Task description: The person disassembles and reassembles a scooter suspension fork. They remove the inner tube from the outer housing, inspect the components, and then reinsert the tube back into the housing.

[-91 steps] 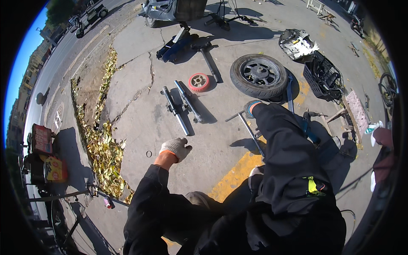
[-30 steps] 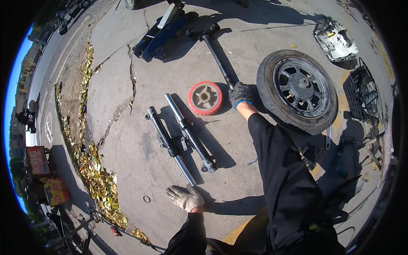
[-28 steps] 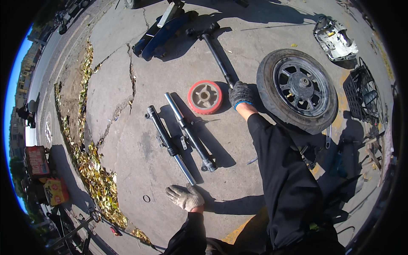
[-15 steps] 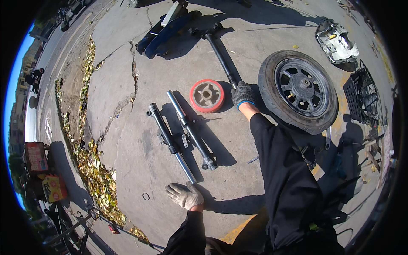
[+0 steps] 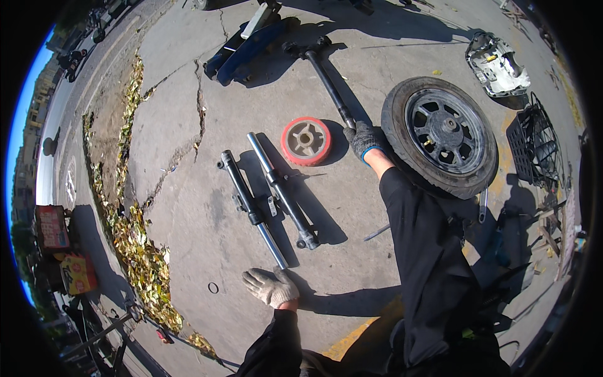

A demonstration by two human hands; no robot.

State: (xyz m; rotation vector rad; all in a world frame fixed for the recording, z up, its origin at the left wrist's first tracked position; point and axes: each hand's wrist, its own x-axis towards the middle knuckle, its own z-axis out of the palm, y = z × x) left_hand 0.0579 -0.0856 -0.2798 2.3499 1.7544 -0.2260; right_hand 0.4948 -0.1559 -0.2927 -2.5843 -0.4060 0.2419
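Observation:
My left hand [image 5: 271,288], in a pale work glove, lies palm down with its fingers spread. Its thumb side is by the lower end of a fork leg [image 5: 246,196], a black and chrome tube. A second fork leg [image 5: 282,190] lies parallel to it. My right hand [image 5: 364,139], in a dark grey glove with a blue cuff, is closed at the near end of a black steering stem [image 5: 327,85] with a wider crosspiece at its far end. Some of its fingers are hidden. Close by on the right lies a wheel with tyre [image 5: 402,147]; on the left, a red-rimmed small wheel [image 5: 306,141].
A small metal plate [image 5: 272,206] lies between the fork legs. A black ring [image 5: 213,288] is left of my left hand. A blue body panel [image 5: 251,53], a white housing [image 5: 499,66] and a black basket [image 5: 534,141] stand farther off. A wrench [image 5: 483,206] lies below the tyre.
My right hand has shifted slightly right and nearer, and the stem's near end has moved a little to the right. My left hand stays beside the fork leg.

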